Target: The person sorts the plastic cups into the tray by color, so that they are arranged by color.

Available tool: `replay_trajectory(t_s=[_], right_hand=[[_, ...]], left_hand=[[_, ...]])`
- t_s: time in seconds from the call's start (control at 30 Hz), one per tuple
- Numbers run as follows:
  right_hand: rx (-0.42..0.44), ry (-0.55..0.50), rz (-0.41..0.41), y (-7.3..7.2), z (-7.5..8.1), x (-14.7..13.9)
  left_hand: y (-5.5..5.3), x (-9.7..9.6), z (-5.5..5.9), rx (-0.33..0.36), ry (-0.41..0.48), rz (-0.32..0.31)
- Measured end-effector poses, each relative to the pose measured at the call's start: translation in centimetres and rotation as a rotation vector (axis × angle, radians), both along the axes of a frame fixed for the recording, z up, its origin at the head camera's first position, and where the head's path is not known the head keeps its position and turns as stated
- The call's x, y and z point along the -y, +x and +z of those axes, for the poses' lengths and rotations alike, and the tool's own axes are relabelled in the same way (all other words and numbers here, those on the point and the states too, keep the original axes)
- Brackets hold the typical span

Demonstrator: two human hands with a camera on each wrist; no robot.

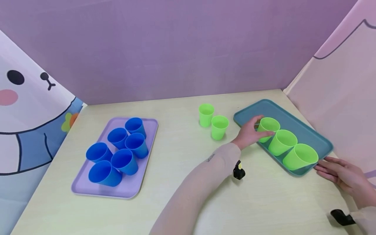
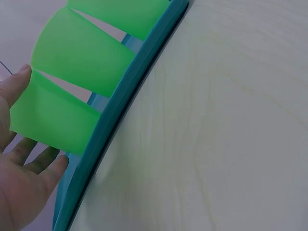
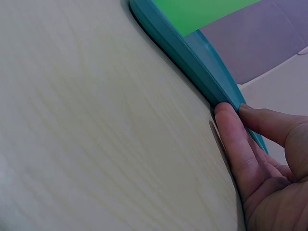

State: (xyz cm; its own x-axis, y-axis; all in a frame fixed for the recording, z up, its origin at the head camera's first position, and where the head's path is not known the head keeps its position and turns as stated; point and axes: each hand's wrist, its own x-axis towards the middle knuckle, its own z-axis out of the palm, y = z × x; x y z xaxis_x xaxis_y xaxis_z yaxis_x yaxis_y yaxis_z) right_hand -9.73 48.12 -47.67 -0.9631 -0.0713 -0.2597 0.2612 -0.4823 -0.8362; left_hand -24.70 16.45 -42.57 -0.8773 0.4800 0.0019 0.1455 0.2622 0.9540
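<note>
Three light green cups stand in a row along the near edge of a teal tray. My left hand reaches to the leftmost green cup, with the thumb across its near side and the fingers around its far side. In the left wrist view the thumb lies at one edge of this cup and the fingertips at the other. At the tray's near right corner, my right hand pinches the rim. The right wrist view shows the thumb over the teal rim and the fingers against its outer side.
Two more green cups stand on the pale wood table left of the teal tray. Farther left, a purple tray bears several blue cups. A purple backdrop rises behind the table, with printed cloths on both sides.
</note>
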Motion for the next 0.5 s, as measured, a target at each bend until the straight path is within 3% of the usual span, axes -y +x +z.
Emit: replay_trajectory(t_s=[0.2,0.5], right_hand=[[0.019,0.029,-0.01,0.1,0.0,0.1],[0.005,0.004,0.005,0.1,0.3,0.4]], left_hand=[[-0.4,0.4,0.6,-0.044,0.014,0.004],[-0.3,1.9,2.8,-0.092,0.044,-0.036]])
